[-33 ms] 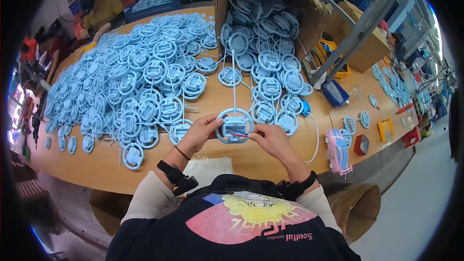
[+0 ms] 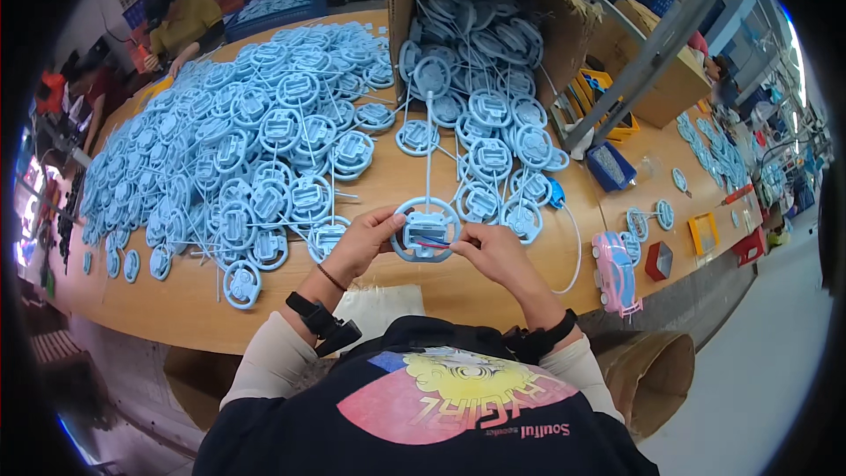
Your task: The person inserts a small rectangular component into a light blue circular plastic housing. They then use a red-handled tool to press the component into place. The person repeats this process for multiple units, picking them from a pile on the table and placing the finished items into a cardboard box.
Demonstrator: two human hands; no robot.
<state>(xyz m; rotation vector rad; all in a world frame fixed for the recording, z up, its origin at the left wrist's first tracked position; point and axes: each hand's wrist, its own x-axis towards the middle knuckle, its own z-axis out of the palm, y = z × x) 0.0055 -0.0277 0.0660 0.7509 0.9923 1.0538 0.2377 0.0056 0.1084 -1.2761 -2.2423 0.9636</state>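
Observation:
A light blue toy steering wheel with a long thin rod pointing away from me is held near the table's front edge. My left hand grips its left rim between thumb and fingers. An open compartment shows in the wheel's middle, and thin red and blue wires run across it. At the wheel's right side, my right hand pinches the wires' right end; its fingertips partly hide what is there. More blue wheels of the same kind lie just beyond my hands.
A big pile of blue wheels covers the table's left. Behind, a tipped cardboard box spills more. On the right are a blue bin, a pink and blue toy car, a white cable and a metal post. Other people sit far left.

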